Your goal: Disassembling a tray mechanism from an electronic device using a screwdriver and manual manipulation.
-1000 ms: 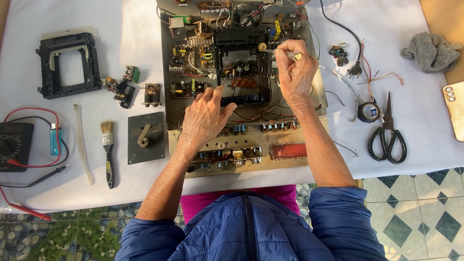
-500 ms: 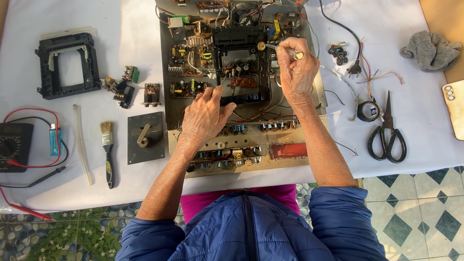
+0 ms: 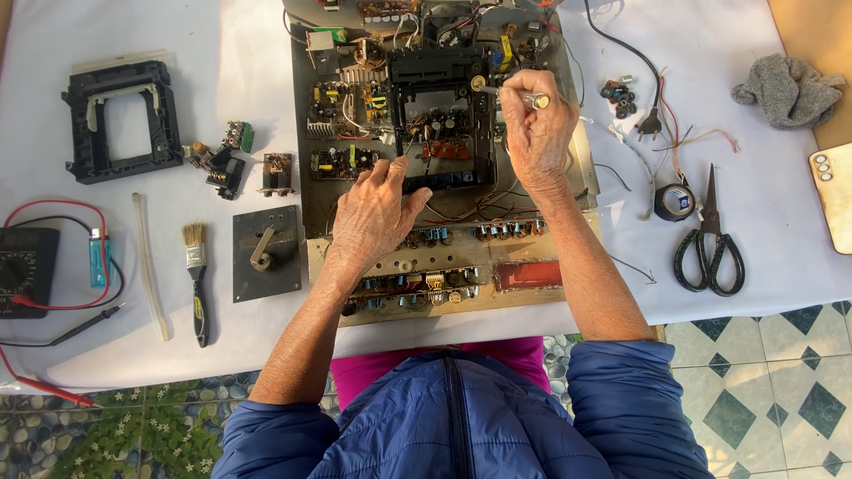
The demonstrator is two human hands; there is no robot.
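Open electronics chassis (image 3: 444,151): metal tray of circuit boards, capacitors and loose wiring, lying flat at the middle of the white-covered surface (image 3: 222,53), near its front edge.

Left hand (image 3: 377,213): palm down on the chassis, grip spread, fingertips resting at the lower edge of the black central frame (image 3: 441,115); holds nothing.

Right hand (image 3: 537,133): raised over the upper right of the chassis, grip pressed together around a slim clear-handled screwdriver (image 3: 519,96), its tip pointing left at a small round part beside the black frame.

Left of chassis: grey metal plate with lever (image 3: 266,253), small transformer block (image 3: 277,173), cluster of connector parts (image 3: 222,160), black plastic frame (image 3: 122,120), paintbrush (image 3: 195,279), clear tube (image 3: 149,266), multimeter (image 3: 25,270) with red and black leads, blue lighter (image 3: 97,257).

Right of chassis: black-handled scissors (image 3: 710,244), roll of black tape (image 3: 674,201), plug and cord (image 3: 643,106), small dark knobs (image 3: 617,96), grey rag (image 3: 785,89).
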